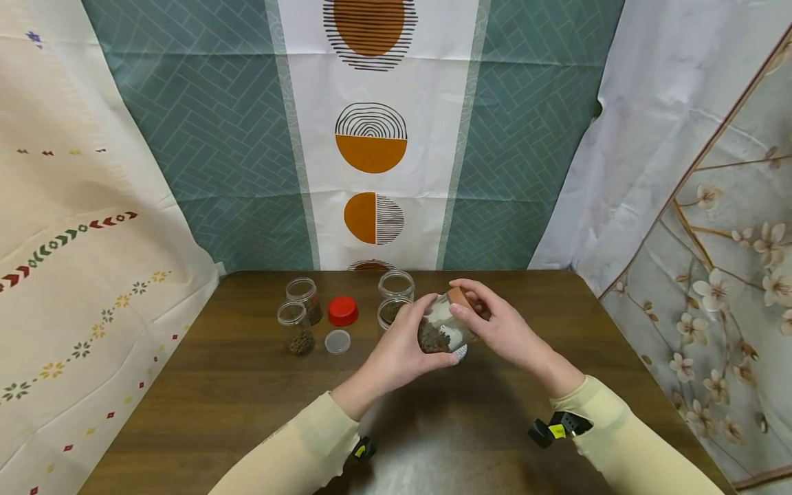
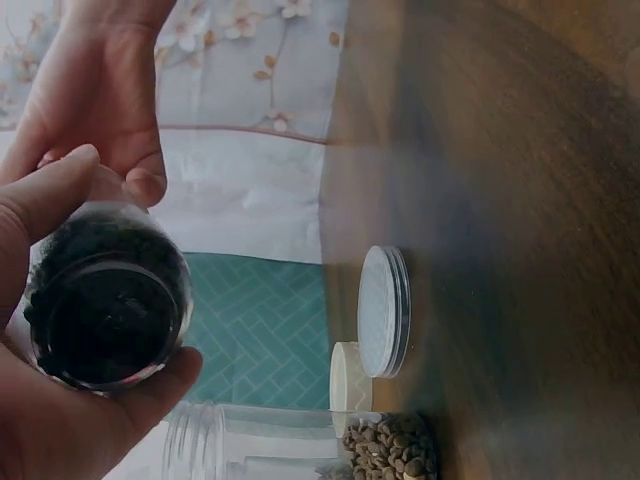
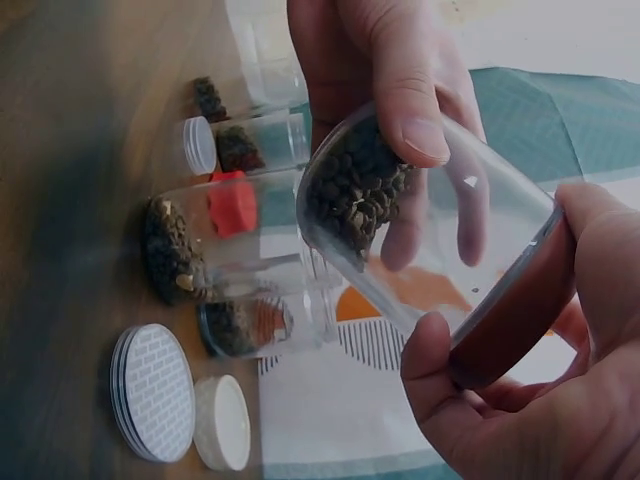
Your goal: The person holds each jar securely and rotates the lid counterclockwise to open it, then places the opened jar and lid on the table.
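A clear jar (image 1: 441, 326) with dark brown pellets in its lower part is held tilted above the table. My left hand (image 1: 399, 350) grips the jar's body, thumb on one side and fingers on the other. At the upper end, my right hand (image 1: 504, 330) pinches the reddish-brown lid (image 3: 520, 315) between thumb and fingers. The lid sits on the jar's mouth; whether it is fully seated I cannot tell. In the left wrist view the jar's round base (image 2: 108, 320) faces the camera, dark with its contents.
Two open jars, one of pellets (image 1: 297, 333), stand at the left beside a red lid (image 1: 343, 311) and a small translucent lid (image 1: 337, 342). Behind my left hand stand two more open jars (image 1: 396, 280). A white brick-patterned lid (image 3: 158, 395) and a cream lid (image 3: 222, 422) are nearby.
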The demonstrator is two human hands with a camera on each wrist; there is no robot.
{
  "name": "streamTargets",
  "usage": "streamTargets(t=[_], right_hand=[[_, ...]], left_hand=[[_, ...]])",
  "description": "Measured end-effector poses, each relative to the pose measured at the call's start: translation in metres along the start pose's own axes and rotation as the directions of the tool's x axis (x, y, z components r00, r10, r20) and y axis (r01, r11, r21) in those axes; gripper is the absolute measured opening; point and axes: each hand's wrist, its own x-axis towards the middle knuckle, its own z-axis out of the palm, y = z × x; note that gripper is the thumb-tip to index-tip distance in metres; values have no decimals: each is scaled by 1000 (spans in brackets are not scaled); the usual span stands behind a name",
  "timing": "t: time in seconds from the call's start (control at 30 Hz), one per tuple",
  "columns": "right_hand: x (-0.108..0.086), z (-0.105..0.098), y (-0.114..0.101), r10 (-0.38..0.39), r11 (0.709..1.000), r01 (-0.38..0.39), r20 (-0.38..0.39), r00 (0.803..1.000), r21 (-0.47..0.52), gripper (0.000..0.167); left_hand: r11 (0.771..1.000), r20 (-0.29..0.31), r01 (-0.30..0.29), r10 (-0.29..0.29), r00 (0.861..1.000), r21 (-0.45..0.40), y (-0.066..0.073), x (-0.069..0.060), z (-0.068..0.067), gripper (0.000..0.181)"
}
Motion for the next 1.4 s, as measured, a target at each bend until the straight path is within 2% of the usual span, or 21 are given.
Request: streamTargets(t=[0.23, 0.43, 0.63, 0.9, 1.0, 1.23, 1.4], right_hand=[[-6, 7, -6, -20, 997, 21, 25, 1000, -69, 56], [-10, 11, -12, -44, 984, 48, 30, 999, -170, 61], [-13, 14, -14, -44, 974, 57, 64, 997, -220, 65], [-15, 17, -16, -52, 940, 69, 61, 997, -333, 64], [-16, 17, -16, -34, 943, 56, 72, 997, -329, 66], [-15, 17, -16, 18, 967, 9, 106, 994, -254, 66], [-15, 20, -15, 36, 974, -14, 93, 995, -225, 62]], left_hand=[[998, -12, -3, 4, 1000, 59, 2, -8, 2, 113], [996, -24, -1, 3, 1000, 84, 3, -15, 5, 108], [994, -47, 1, 5, 999, 110, 2, -19, 7, 104], [988, -38, -15, 22, 999, 153, -1, -24, 5, 101], [987, -39, -16, 23, 999, 162, -2, -26, 4, 100], [984, -35, -15, 22, 999, 179, -6, -28, 3, 99], [983, -22, -17, 21, 1000, 181, -7, -29, 1, 99]])
